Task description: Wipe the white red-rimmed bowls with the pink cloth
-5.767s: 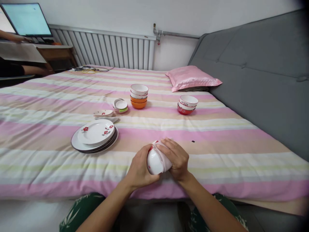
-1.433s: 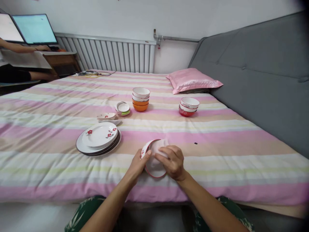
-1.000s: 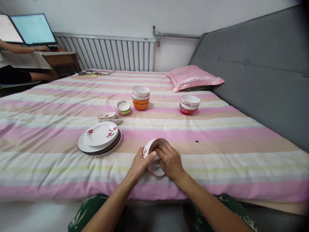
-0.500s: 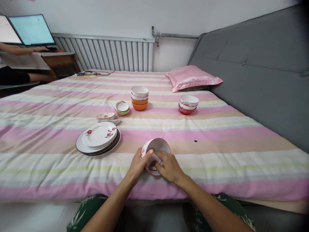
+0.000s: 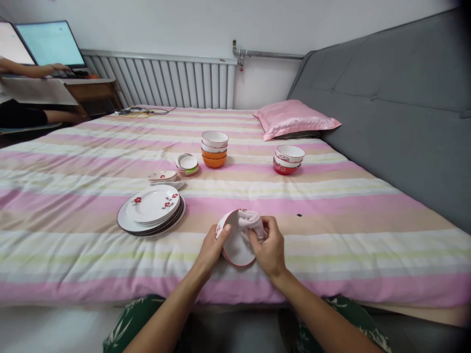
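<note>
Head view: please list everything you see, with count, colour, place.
Bed: 1, pink striped, centre
Held bowl: 1, white, front
Cloth: 1, pink, at bowl
Plates: several, whitish, left
Dishes: several, whitish, behind plates
Tall stack: 4 bowls, white and orange, centre
Short stack: 3 bowls, white and red, right
Speck: 1, black, right
Pillow: 1, pink, back right
Headboard: 1, grey, right
Radiator: 1, grey, back
Pipe: 1, grey, back
Cables: several, black/yellow, back
Desk: 1, white/brown, back left
Monitors: 2, pale, on desk
Person: 1, black shorts, at desk
Trousers: 1, green, bottom
Left hand: 1, on bowl
Right hand: 1, on cloth
</note>
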The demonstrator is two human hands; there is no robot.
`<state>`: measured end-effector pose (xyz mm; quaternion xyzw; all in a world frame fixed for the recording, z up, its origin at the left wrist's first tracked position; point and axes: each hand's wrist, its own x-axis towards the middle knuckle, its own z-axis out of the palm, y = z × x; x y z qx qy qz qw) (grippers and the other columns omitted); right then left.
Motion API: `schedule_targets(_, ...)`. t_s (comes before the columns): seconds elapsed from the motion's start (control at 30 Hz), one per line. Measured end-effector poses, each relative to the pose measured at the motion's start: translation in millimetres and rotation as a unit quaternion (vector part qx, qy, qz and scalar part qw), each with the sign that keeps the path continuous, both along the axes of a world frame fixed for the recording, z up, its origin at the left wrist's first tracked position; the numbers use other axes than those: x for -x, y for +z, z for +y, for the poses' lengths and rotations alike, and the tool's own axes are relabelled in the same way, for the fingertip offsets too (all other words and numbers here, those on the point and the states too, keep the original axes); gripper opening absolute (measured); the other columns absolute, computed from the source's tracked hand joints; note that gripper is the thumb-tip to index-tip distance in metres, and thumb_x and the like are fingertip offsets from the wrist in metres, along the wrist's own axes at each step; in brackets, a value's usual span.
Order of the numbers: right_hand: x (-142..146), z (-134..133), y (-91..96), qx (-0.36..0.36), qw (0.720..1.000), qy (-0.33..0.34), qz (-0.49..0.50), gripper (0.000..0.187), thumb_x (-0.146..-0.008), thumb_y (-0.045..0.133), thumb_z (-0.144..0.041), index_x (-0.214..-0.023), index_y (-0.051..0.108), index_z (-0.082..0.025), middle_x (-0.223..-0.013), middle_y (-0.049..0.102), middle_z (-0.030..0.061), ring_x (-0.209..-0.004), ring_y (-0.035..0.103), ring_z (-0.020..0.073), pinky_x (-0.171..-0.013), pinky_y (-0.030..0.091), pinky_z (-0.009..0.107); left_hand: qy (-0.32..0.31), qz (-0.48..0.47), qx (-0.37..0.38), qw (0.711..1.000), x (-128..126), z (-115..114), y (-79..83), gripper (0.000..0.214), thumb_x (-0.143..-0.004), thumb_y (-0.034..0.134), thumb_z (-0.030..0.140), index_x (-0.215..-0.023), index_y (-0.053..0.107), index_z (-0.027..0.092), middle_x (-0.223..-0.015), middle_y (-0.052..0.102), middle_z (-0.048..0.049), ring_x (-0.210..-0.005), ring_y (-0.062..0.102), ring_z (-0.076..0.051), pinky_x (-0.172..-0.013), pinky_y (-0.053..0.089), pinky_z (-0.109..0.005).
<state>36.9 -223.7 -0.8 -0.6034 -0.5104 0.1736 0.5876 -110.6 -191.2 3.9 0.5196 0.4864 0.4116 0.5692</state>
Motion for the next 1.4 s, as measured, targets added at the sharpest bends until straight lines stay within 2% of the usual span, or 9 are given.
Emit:
schedule_targets(0.07,0,0,-2.0,-0.022,0.998,-0.052,0.014,0.02,-0.071,0.062,-0.024,-0.085,0.048,-0.02,-0.078,0.055,-0.0009,-0.066,0.053,0.014,-0.062,0.045,0.026,0.004,-0.002,0.0,1.0,0,0,0.6,0.054,-0.075,0.058,0.059,-0.107,0.064,0.015,-0.102,0.069,-0.0105,-0.102,0.059,-0.029,-0.088,0.045,-0.037)
schedule_targets(0.2,2,-2,-8.1,-0.036,0.997,-0.065,0.018,0.021,-0.073,0.064,-0.03,-0.078,0.046,-0.021,-0.071,0.049,-0.0035,-0.059,0.048,0.0122,-0.056,0.043,0.025,-0.005,-0.004,0.002,1.0,1,1,-0.7,0.057,-0.075,0.057,0.061,-0.107,0.062,0.015,-0.106,0.068,-0.0118,-0.101,0.059,-0.029,-0.089,0.046,-0.037)
schedule_targets(0.3,2,-2,-9.4,-0.043,0.995,-0.082,-0.028,0.023,-0.074,0.064,-0.032,-0.072,0.043,-0.022,-0.067,0.046,-0.0041,-0.059,0.045,0.0127,-0.057,0.04,0.026,-0.014,0.006,0.008,1.0,1,2,-1.9,0.059,-0.077,0.054,0.063,-0.11,0.06,0.014,-0.11,0.066,-0.0125,-0.102,0.059,-0.029,-0.088,0.046,-0.038)
schedule_targets(0.4,2,1,-6.6,-0.01,0.991,-0.098,-0.085,0.026,-0.074,0.063,-0.034,-0.068,0.041,-0.022,-0.065,0.044,-0.0043,-0.058,0.043,0.0132,-0.056,0.037,0.026,-0.013,0.02,0.002,1.0,1,1,-2.2,0.06,-0.076,0.054,0.063,-0.111,0.059,0.014,-0.11,0.065,-0.0127,-0.103,0.059,-0.029,-0.089,0.046,-0.038)
schedule_targets(0.53,3,5,-4.2,0.055,0.985,-0.051,-0.153,0.024,-0.074,0.062,-0.037,-0.073,0.043,-0.022,-0.07,0.051,-0.0022,-0.061,0.049,0.0154,-0.058,0.037,0.027,-0.03,0.041,-0.026,0.998,1,-1,-2.9,0.065,-0.071,0.063,0.059,-0.115,0.055,0.012,-0.111,0.064,-0.0133,-0.104,0.058,-0.03,-0.087,0.046,-0.039)
schedule_targets(0.77,6,5,-9.4,0.074,0.985,-0.026,-0.156,0.023,-0.075,0.057,-0.035,-0.091,0.049,-0.021,-0.08,0.062,0.0035,-0.071,0.06,0.0221,-0.063,0.044,0.03,-0.112,0.034,-0.114,0.987,2,0,-1.6,0.07,-0.066,0.074,0.04,-0.126,0.048,0.015,-0.124,0.059,-0.0129,-0.113,0.055,-0.03,-0.096,0.043,-0.039)
schedule_targets(0.93,7,2,-12.0,0.066,0.989,0.033,-0.132,0.046,-0.069,0.053,-0.025,-0.114,0.045,-0.018,-0.103,0.063,0.0106,-0.092,0.061,0.0274,-0.076,0.048,0.037,-0.136,0.024,-0.147,0.979,2,-1,4.9,0.072,-0.065,0.075,0.035,-0.129,0.047,0.018,-0.126,0.058,-0.0105,-0.116,0.054,-0.029,-0.099,0.041,-0.036)
schedule_targets(1.1,6,2,-13.9,0.024,0.995,0.072,-0.067,0.045,-0.069,0.049,-0.022,-0.113,0.043,-0.018,-0.104,0.061,0.0102,-0.097,0.059,0.0262,-0.082,0.047,0.039,-0.139,0.02,-0.158,0.977,1,-2,8.4,0.071,-0.066,0.075,0.036,-0.128,0.049,0.017,-0.126,0.058,-0.0113,-0.118,0.053,-0.03,-0.101,0.041,-0.038)
schedule_targets(1.4,5,4,-8.6,0.005,0.987,0.162,-0.006,0.034,-0.064,0.05,-0.015,-0.098,0.049,-0.022,-0.088,0.059,0.0008,-0.077,0.058,0.0175,-0.071,0.047,0.028,-0.144,0.028,-0.159,0.976,3,-1,5.8,0.071,-0.067,0.075,0.035,-0.129,0.047,0.017,-0.126,0.057,-0.0116,-0.116,0.053,-0.029,-0.1,0.041,-0.037)
